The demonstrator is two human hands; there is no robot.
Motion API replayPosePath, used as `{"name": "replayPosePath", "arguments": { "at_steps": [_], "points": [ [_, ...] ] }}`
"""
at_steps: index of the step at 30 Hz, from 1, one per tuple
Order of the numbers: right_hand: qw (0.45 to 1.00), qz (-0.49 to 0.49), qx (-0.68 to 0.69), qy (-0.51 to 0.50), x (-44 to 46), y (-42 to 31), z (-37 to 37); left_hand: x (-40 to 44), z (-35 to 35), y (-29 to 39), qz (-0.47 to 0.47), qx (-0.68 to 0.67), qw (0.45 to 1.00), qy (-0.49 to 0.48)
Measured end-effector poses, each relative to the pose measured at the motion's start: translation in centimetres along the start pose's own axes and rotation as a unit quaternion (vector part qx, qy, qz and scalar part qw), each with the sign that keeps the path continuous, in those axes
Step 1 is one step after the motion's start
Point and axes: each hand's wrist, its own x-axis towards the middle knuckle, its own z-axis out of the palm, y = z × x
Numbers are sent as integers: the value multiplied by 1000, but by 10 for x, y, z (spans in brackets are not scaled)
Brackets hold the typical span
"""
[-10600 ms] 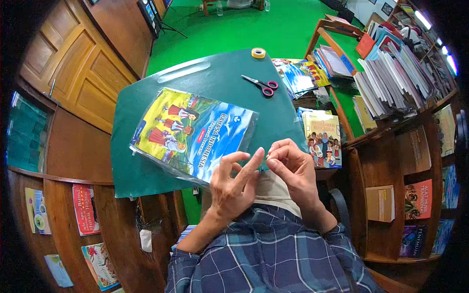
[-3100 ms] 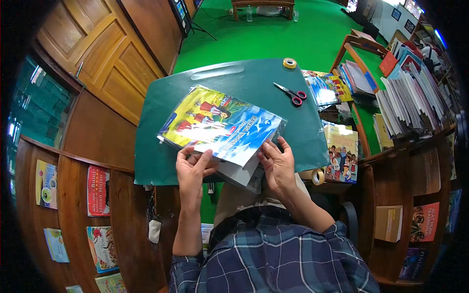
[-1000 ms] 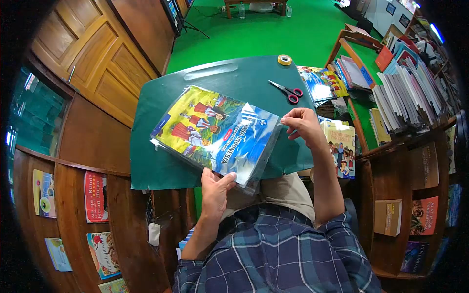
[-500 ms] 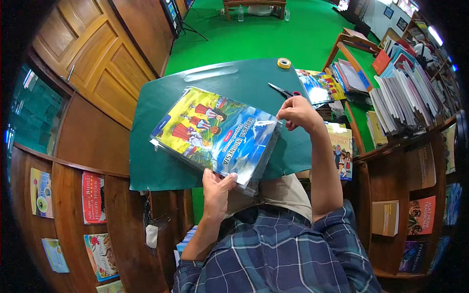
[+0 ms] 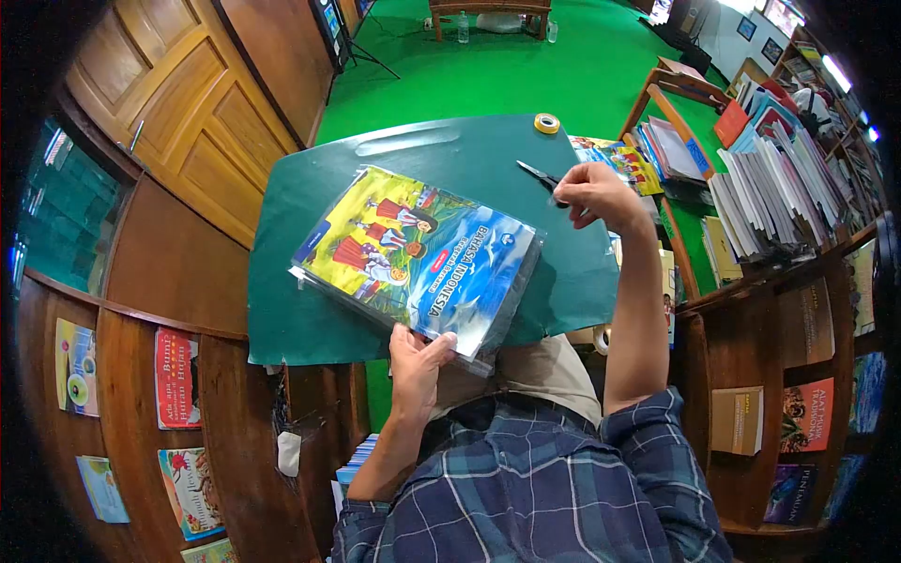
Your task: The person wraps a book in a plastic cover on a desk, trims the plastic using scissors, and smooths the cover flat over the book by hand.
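"What's nearest?"

"Low in the centre, the left hand [image 5: 415, 368]. Its fingers grip the lower edge of a schoolbook [image 5: 375, 220], thumb on top. The book lies aslant in mid-frame, mostly on the worktop [image 5: 300, 330], its lower corner jutting past the near edge. Clear plastic [image 5: 511, 298] shows along its right side."

"And what's just changed?"

"The right hand [image 5: 603, 195] has come away from the book's upper right corner, so only the left hold is on it now. The right fingers are bent inwards; I can't tell whether they pinch anything."

"What's beside them?"

"Scissors [image 5: 535, 173], blades towards the upper left, handles hidden by that hand. Beyond, a yellow tape roll [image 5: 546, 123] sits at the worktop's far edge."

"Any writing?"

"The cover says 'BAHASA INDONESIA', running sideways, with 'Bergerak Bersama' smaller beside it. Its red label is too small for me. At left, a red book [image 5: 176, 380] has 'Bumi?' and 'Hutan Hujan'; lower right, there's 'ALAT MUSIK' on another red cover [image 5: 807, 414] and 'PENEMUAN' on a dark one [image 5: 788, 494]. I can't read any brand."

"Farthest off?"

"A clear bottle [image 5: 463, 28] on the green floor [image 5: 422, 89], top centre, by a wooden bench [image 5: 488, 8]."
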Motion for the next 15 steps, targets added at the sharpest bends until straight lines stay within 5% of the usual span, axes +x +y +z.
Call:
{"name": "replayPosePath", "arguments": {
  "at_steps": [6,15],
  "points": [
    [981,-184,63,2,-33,-2,11,-5,4,10,-21,-99,994,-43],
    [971,-110,202,72,-98,45,74,-13,13,17,-58,-158,984,-54]
  ]
}}
